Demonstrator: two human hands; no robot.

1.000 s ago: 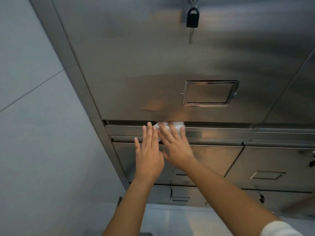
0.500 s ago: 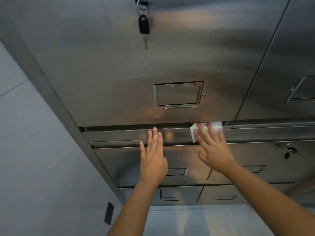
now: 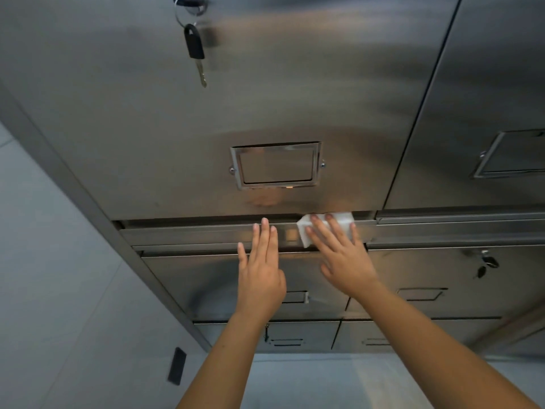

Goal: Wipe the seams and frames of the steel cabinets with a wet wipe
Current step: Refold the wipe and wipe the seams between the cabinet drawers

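Both hands flat — right hand [image 3: 342, 255] fingers [image 3: 317, 231] press wet wipe [image 3: 324, 228] on frame rail [image 3: 191, 234]; left hand [image 3: 261, 273] empty.

one view only, from the camera on my head: it faces forward and down, close to the steel cabinet [image 3: 295, 98], with my left hand [image 3: 261, 273] and right hand [image 3: 343, 261] low in the middle.

A black-headed key [image 3: 195, 51] hangs on a ring from a lock [image 3: 190, 1] up top; another lock with keys [image 3: 486, 262] sits lower right, and a small black plate [image 3: 177, 366] lies on the pale floor [image 3: 73, 290]
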